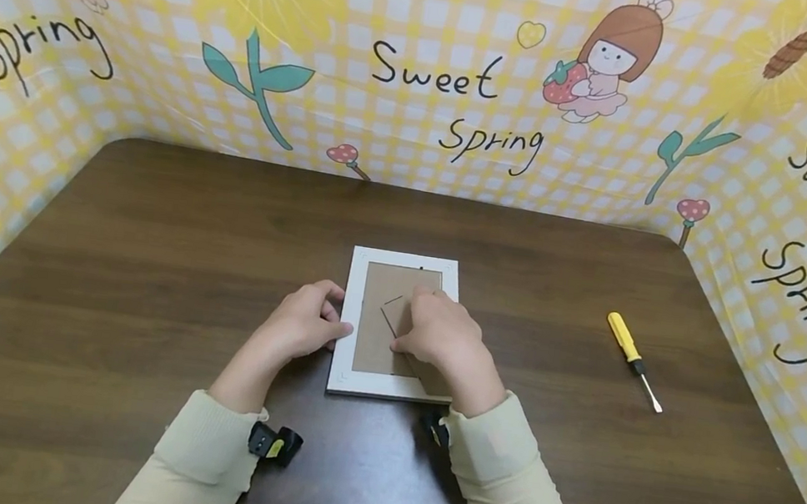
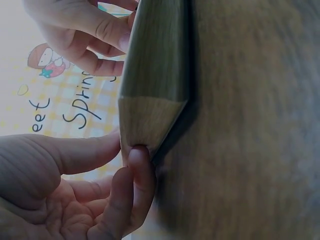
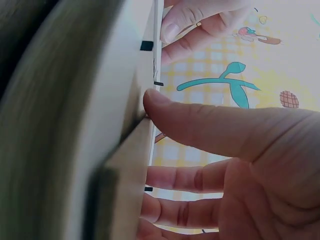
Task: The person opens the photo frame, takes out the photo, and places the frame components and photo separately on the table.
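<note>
A white-edged picture frame [image 1: 387, 386] lies on the table with its brown backing board [image 1: 370, 349] facing up. My left hand [image 1: 304, 320] pinches its left edge, thumb on the upper face. In the left wrist view, a curled finger of the left hand [image 2: 75, 195] touches the frame's wooden side [image 2: 155, 55]. Over the right half of the board, my right hand [image 1: 442, 337] rests with thumb and fingers apart. The right wrist view has the right hand's thumb [image 3: 200, 120] at a tan panel's corner and its fingers fairly straight against the board. Small dark tabs [image 3: 146, 45] stick out there.
A yellow-handled screwdriver [image 1: 623, 334] lies to the right on the dark wooden table [image 1: 146, 254]. Yellow checked cloth [image 1: 434, 3] with printed flowers and lettering rises around the table's back and sides.
</note>
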A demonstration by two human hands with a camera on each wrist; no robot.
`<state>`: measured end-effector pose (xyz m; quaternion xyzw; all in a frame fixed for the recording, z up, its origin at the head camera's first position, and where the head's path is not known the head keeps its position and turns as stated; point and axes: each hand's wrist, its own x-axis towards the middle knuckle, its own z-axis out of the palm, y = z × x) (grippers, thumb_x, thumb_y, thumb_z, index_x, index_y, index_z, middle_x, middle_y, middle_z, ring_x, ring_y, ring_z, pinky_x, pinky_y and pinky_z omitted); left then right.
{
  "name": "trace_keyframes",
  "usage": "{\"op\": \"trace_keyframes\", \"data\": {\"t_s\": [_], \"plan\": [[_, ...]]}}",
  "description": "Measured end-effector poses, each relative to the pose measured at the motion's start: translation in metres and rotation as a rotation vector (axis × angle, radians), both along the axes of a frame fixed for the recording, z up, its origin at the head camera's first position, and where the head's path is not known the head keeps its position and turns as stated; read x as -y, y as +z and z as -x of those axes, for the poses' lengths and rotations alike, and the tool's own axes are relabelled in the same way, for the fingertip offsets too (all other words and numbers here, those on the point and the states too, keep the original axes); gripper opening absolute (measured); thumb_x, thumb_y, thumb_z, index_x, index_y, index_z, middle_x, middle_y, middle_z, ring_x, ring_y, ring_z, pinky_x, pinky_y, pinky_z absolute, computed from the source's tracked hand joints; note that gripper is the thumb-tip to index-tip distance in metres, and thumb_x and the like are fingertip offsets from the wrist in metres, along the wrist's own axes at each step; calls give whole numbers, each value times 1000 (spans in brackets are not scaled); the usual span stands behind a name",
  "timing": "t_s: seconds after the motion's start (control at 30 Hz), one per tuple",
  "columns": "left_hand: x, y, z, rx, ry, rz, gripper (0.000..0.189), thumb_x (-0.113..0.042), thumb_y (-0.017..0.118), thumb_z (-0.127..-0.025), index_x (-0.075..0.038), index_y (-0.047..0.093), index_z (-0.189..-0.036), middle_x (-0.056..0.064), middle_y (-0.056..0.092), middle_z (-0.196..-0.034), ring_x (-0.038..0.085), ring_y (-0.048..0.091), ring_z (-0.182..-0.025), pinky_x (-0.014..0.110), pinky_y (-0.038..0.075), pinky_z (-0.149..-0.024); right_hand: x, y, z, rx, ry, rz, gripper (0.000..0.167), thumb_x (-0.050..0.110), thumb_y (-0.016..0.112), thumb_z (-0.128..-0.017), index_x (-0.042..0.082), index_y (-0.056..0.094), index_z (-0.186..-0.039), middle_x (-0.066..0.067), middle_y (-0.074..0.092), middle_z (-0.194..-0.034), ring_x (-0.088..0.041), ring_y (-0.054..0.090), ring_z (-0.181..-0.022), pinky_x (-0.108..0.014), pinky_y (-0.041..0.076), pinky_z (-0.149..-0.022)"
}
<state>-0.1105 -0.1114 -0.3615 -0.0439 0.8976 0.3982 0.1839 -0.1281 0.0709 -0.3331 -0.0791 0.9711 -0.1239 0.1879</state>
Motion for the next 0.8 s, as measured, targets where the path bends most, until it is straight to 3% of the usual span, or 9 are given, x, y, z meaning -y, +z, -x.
{"op": "trace_keyframes", "data": {"t_s": [0.27, 0.8], "plan": [[1, -1, 1, -7, -8, 4, 48, -13, 68, -93, 2, 49, -135, 10, 68, -87, 19, 61, -71, 33, 45, -73, -1, 0, 1, -2, -3, 12, 43, 32, 84, -78, 11, 55, -103, -7, 62, -95, -29, 61, -88, -45, 52, -73], [0, 2, -1, -35, 2, -9, 46, -12, 67, -93, 2, 51, -134, 10, 67, -87, 19, 60, -72, 30, 45, -70, -3, 1, 2, 16, -23, 43, 41, 32, 82, -79, 12, 56, -104, -5, 61, -94, -26, 59, -83, -39, 47, -67]]}}
